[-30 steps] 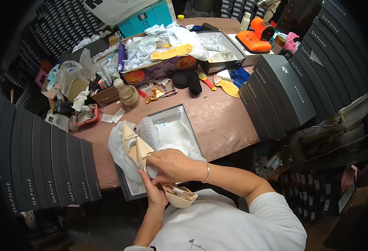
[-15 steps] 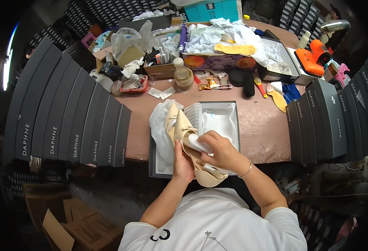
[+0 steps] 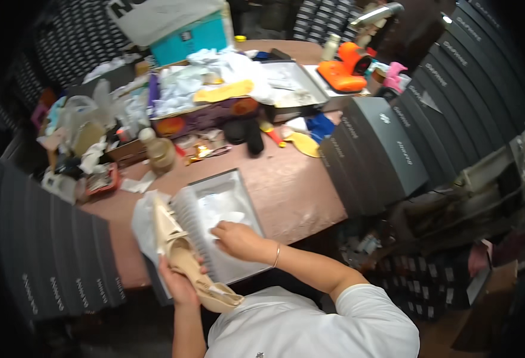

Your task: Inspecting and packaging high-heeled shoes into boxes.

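Observation:
My left hand (image 3: 179, 283) is wrapped round beige pointed-toe slingback shoes (image 3: 186, 261), held toe away from me over the left side of an open shoebox (image 3: 251, 206). A thin bow crosses the upper, and the insole faces up. Closed fingertips bring my right hand (image 3: 242, 241) over the box's inside, apart from the shoes. At those fingertips is a bit of white paper stuffing (image 3: 233, 216), partly blurred. White tissue paper (image 3: 145, 218) spreads out beside the shoe's toe, and more white wrapping lines the box.
Stacks of dark shoeboxes stand at the left (image 3: 53, 244) and right (image 3: 388, 161). Along the back are a carton of crumpled paper (image 3: 185, 83), a glue bottle (image 3: 158, 152), a yellow insole (image 3: 303, 144) and an orange device (image 3: 343, 68).
My right hand has drawn the white stuffing out of the shoe and moved right, over the box. The shoes stay in my left hand. The whole view has swung to the right and tilted.

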### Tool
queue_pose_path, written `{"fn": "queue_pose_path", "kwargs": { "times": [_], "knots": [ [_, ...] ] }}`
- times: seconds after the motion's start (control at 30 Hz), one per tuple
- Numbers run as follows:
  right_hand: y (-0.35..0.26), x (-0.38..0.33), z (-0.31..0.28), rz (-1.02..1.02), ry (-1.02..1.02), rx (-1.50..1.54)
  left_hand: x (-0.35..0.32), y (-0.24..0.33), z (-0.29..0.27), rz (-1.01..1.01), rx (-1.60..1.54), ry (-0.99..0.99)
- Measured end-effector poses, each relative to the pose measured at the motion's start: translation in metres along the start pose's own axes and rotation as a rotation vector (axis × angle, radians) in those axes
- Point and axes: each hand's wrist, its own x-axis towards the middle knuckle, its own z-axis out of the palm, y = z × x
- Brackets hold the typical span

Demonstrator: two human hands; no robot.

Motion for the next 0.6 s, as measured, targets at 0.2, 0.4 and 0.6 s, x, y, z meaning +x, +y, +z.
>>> {"fn": "queue_pose_path", "kwargs": {
  "times": [0.2, 0.4, 0.6],
  "knots": [
    [-0.04, 0.017, -0.026, -0.185, 0.154, 0.051, 0.026, -0.024, 0.037, 0.041, 0.12, -0.019],
    [-0.023, 0.051, -0.033, -0.062, -0.133, 0.071, 0.057, -0.034, 0.022, -0.074, -0.08, -0.05],
    [0.017, 0.071, 0.016, 0.038, -0.076, 0.286, 0.065, -0.07, 0.018, -0.102, 0.001, 0.045]
  ]
}}
